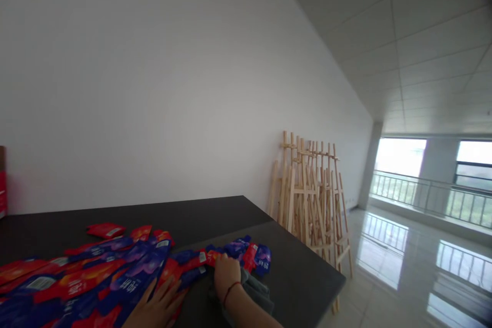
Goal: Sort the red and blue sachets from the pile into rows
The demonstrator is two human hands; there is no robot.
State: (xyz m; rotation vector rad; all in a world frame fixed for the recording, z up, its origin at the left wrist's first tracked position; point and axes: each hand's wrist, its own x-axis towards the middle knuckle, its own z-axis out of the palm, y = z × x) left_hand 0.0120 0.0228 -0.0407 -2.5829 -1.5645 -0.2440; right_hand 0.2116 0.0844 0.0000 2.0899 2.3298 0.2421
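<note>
Many red and blue printed packets (134, 266) lie spread and overlapping over the left part of the dark table (295, 271). On the near edge of this pile my left hand (156, 307) rests with its fingers spread. My right hand (226, 274), a red string round its wrist, is closed beside a thin row of packets that runs right from the pile. What its fingers grip is hidden. A grey cloth (257, 287) lies bunched under and beside that wrist. Just beyond the hand, red and blue packets (249, 253) form the right end of the row.
A red box (2, 184) stands at the far left edge. The table meets a white wall behind, and its right corner points toward the tiled floor. Wooden easels (307, 189) lean against the wall beyond the table. Windows with a railing (430, 195) are at the far right.
</note>
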